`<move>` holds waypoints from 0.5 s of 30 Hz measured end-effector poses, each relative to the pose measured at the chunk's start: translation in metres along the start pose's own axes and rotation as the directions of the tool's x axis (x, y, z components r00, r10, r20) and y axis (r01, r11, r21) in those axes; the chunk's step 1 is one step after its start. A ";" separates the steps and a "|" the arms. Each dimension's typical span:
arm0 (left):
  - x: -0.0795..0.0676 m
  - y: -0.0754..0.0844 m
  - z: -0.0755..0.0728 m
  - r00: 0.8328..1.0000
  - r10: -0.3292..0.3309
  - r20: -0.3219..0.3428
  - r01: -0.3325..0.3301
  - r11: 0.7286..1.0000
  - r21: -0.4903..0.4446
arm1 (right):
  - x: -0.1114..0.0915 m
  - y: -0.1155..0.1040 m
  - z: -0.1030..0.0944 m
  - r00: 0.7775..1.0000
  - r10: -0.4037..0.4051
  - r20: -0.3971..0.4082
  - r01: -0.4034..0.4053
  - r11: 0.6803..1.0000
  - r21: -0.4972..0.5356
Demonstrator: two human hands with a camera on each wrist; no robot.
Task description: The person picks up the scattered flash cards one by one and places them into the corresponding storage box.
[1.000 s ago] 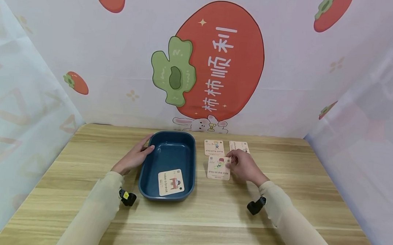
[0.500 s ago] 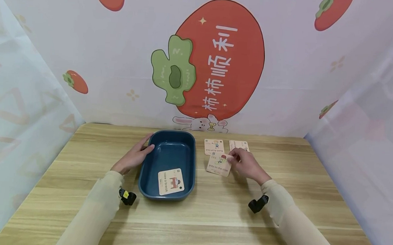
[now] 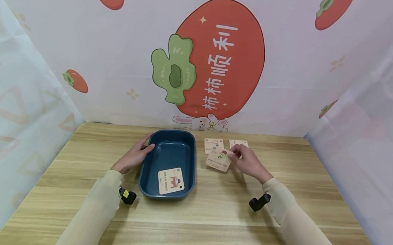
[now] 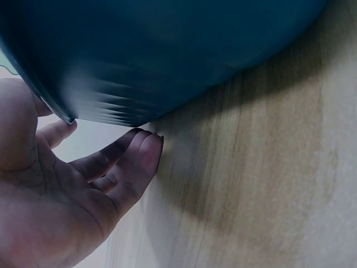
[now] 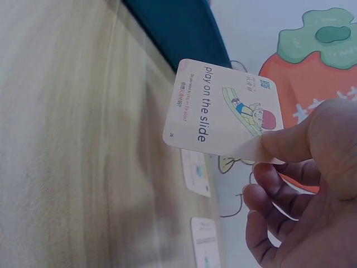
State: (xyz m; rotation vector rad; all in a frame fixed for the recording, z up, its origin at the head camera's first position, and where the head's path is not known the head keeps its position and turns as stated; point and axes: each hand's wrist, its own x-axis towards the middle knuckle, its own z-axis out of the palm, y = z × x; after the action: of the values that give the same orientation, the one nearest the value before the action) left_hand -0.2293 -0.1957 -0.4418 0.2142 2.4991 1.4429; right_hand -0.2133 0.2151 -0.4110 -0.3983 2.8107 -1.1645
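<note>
My right hand pinches a square "play on the slide" card by its right side, between thumb and fingers. The thumb lies over the card's printed face in the right wrist view, and the card is tilted above the table. At the left wall of a dark blue rectangular tray, my left hand holds on with the thumb over the rim and the fingers along the outside. A "take a break" card lies in the tray's near end. The left wrist view shows the fingertips low beside the outer wall.
Two more cards lie behind the right hand: a ping-pong card, partly covered by the held card, and another card partly behind the fingers. The wooden table ends at a patterned cloth backdrop.
The right hand has raised the "play on the slide" card off the table, tilting it and carrying it slightly away from me, over the ping-pong card. The left hand and tray stay put.
</note>
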 end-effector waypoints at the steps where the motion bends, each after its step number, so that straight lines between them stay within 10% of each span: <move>1: 0.000 0.000 0.000 1.000 0.000 0.000 0.000 1.000 -0.001 | 0.000 -0.001 -0.001 1.000 -0.006 -0.006 0.006 1.000 0.004; 15: 0.001 -0.001 0.000 1.000 0.008 -0.001 -0.008 1.000 -0.007 | -0.004 -0.025 -0.009 0.990 -0.111 -0.085 0.114 0.993 0.029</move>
State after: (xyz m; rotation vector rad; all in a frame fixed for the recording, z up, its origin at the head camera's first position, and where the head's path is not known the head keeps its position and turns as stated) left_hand -0.2301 -0.1964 -0.4429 0.2217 2.4970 1.4544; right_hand -0.2053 0.2055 -0.3875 -0.5239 2.8675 -1.2776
